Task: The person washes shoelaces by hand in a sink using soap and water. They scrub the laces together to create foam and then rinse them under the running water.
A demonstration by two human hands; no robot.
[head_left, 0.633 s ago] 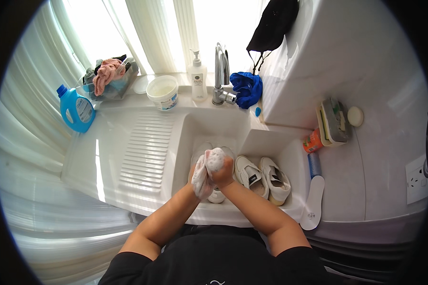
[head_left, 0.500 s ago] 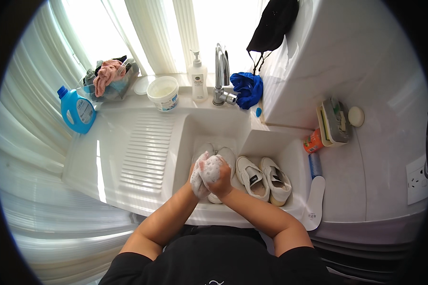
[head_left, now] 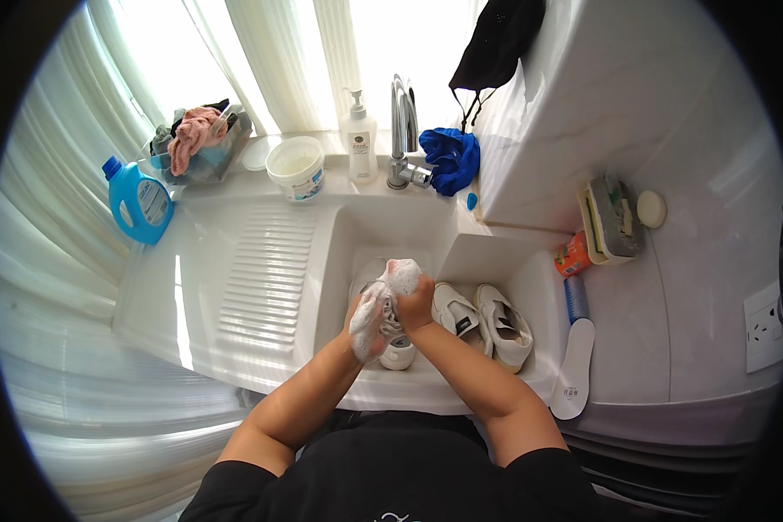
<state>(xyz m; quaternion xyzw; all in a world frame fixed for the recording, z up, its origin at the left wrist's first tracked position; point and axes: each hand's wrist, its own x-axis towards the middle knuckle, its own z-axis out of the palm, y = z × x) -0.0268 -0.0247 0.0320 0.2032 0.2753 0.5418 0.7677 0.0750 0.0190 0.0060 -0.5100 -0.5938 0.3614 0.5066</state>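
Above the left part of the white sink (head_left: 396, 226), my left hand (head_left: 362, 329) is closed and thickly coated in suds. Against it, slightly farther away, my right hand (head_left: 415, 302) is closed too, with foam over its knuckles. Both grip a soapy white bundle (head_left: 390, 317) that looks crumpled or stranded; foam hides its exact kind. Directly beneath is a white shoe (head_left: 398, 355), mostly covered by my hands. To the right, a pair of white shoes (head_left: 504, 324) with dark labels lies in the sink, partly behind my right forearm.
A ribbed washboard (head_left: 268, 278) adjoins the sink's left side. Behind stand a white tub (head_left: 296, 167), a pump bottle (head_left: 359, 143), a chrome faucet (head_left: 401, 130) and a blue cloth (head_left: 451, 162). A blue detergent jug (head_left: 138, 205) is far left; a white insole (head_left: 575, 370) lies right.
My hands have shifted against each other: the right moved slightly away from me and right, the left turned. The bundle and the shoe heel below now show more.
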